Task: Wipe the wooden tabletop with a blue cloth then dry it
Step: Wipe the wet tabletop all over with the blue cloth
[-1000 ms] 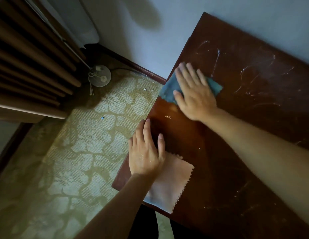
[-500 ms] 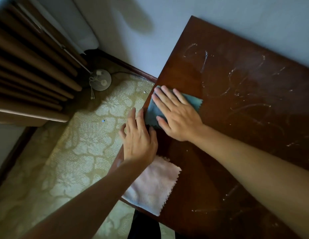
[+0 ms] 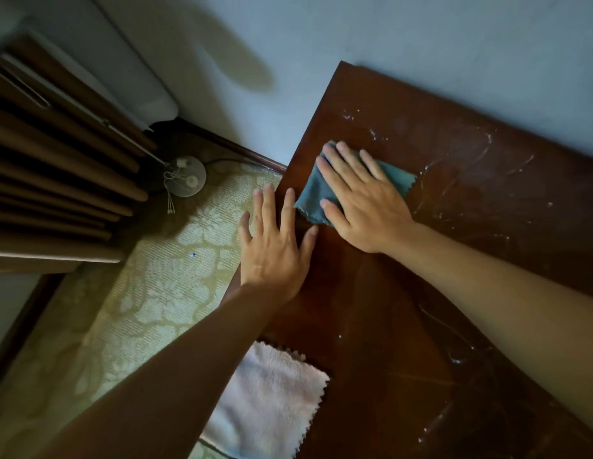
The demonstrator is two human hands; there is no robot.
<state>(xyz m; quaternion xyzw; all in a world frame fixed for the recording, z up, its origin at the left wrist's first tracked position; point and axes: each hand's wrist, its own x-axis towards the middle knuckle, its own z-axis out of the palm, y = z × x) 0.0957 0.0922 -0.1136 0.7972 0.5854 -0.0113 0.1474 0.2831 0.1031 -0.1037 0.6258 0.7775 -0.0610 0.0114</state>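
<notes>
Head view: wiping the dark brown wooden tabletop (image 3: pixel 404 326) along its left edge.

Right hand (image 3: pixel 364 200), fingers straight and spread, is pressing the blue zigzag-edged cloth (image 3: pixel 316 197) flat, now further from the near edge than half a second ago; left hand (image 3: pixel 275 250), fingers wide, is bracing at the edge. White smears are remaining rightward, so wiping is unfinished; the pink fleecy cloth (image 3: pixel 272 402) is lying nearby.

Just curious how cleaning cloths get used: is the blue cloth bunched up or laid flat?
Laid flat. The blue cloth lies on the wooden tabletop under the right hand, its zigzag edges showing.
</notes>
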